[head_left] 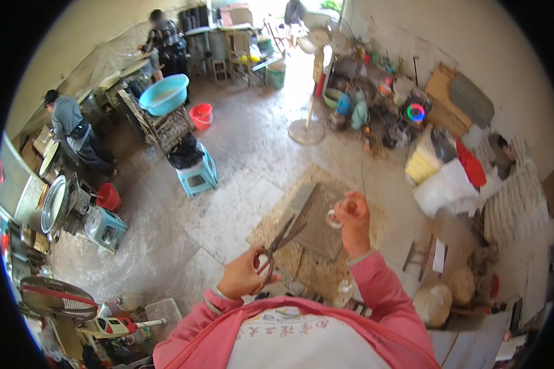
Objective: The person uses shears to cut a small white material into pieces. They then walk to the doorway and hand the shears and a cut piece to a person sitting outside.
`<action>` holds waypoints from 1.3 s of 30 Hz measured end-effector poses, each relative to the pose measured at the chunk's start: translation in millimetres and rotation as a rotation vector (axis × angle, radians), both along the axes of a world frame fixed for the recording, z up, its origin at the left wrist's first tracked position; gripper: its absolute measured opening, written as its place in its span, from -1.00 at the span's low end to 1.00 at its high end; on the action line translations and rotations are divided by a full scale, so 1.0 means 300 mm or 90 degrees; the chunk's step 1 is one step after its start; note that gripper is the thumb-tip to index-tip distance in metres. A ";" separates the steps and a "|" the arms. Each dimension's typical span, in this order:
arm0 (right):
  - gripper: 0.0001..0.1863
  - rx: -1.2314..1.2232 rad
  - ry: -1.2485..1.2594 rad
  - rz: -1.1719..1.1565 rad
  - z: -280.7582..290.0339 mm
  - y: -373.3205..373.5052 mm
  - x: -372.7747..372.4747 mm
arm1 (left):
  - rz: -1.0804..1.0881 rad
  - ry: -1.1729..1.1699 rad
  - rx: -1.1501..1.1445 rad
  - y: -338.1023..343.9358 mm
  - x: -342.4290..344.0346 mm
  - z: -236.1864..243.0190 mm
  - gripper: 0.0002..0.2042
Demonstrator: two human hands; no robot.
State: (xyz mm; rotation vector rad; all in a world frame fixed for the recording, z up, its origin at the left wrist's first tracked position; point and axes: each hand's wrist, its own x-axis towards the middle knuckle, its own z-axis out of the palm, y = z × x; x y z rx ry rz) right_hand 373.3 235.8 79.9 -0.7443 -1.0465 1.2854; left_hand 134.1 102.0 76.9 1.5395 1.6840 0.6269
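Observation:
My left hand grips dark metal scissors by the handles, blades apart and pointing up and right. My right hand, fingers curled, holds a small white ring, apparently a tape roll; a thin line rises above this hand. Below both hands, a grey square slab lies on a speckled, worn board on the floor. The scissor tips are left of the ring, apart from it.
Two co-workers stand at the left benches, near blue stools, a blue basin and red buckets. A standing fan is ahead. Clutter and sacks line the right wall; another fan is lower left.

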 end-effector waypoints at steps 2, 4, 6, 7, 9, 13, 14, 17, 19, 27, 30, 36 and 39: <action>-0.71 0.007 -0.024 -0.008 -0.010 0.004 -0.017 | -0.005 0.011 -0.023 -0.012 -0.018 -0.011 -0.30; -0.72 0.004 -0.016 -0.010 -0.004 0.006 -0.040 | -0.010 0.013 -0.056 -0.023 -0.034 -0.001 -0.27; -0.73 -0.029 -0.007 -0.009 0.020 0.007 -0.074 | 0.002 0.006 -0.037 -0.031 -0.053 -0.010 -0.23; -0.74 -0.051 -0.004 -0.013 0.025 -0.001 -0.083 | 0.009 0.005 -0.020 -0.040 -0.059 -0.023 -0.22; -0.76 -0.049 0.008 0.009 0.023 0.002 -0.095 | 0.022 0.001 0.008 -0.048 -0.070 -0.031 -0.21; -0.80 -0.057 0.032 0.038 0.019 -0.009 -0.130 | 0.030 -0.008 -0.005 -0.068 -0.094 -0.033 -0.25; -0.81 -0.055 0.032 0.038 0.014 -0.010 -0.138 | 0.031 -0.009 -0.022 -0.070 -0.101 -0.024 -0.26; -0.82 -0.049 0.023 0.032 0.003 -0.012 -0.159 | 0.035 -0.010 -0.039 -0.079 -0.116 -0.019 -0.29; -0.81 -0.047 0.007 0.024 -0.005 -0.017 -0.166 | 0.041 -0.008 -0.031 -0.088 -0.124 -0.020 -0.30; -0.80 -0.057 -0.023 -0.002 -0.017 -0.018 -0.170 | 0.054 0.003 0.038 -0.062 -0.135 -0.039 -0.29; -0.79 -0.090 0.023 0.063 0.001 -0.035 -0.190 | 0.065 0.037 0.067 -0.071 -0.141 0.001 -0.26; -0.76 -0.087 0.003 0.146 0.026 -0.025 -0.184 | 0.019 0.044 0.107 -0.014 -0.149 0.028 -0.21; -0.75 -0.076 -0.039 0.140 0.021 -0.018 -0.180 | -0.006 0.056 0.104 0.019 -0.144 0.057 -0.21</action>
